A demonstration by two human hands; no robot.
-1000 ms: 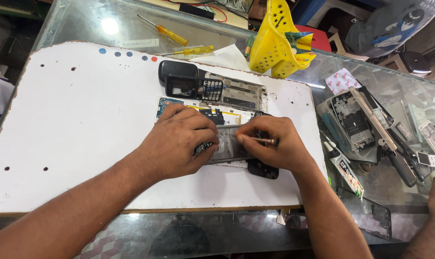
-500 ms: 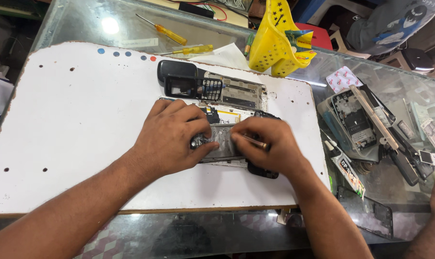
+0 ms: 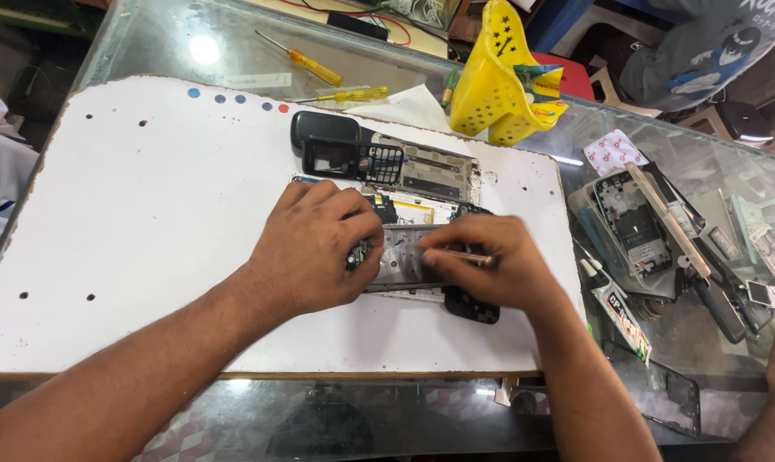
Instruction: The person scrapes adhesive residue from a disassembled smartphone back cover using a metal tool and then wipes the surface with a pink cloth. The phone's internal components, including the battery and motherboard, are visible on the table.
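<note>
Opened phone (image 3: 402,261) mid-board, pinned by clenched left hand (image 3: 315,248); thin tool (image 3: 464,255) pinched in right hand (image 3: 499,265). Beneath, white board (image 3: 148,214) on glass table (image 3: 191,51); yellow basket (image 3: 499,77), screwdrivers (image 3: 306,62), phone parts (image 3: 653,231) around.

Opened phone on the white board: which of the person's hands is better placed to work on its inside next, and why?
Right. The right hand holds a thin tool with its tip over the opened phone, while the left hand pins the phone's left end to the white board.
</note>
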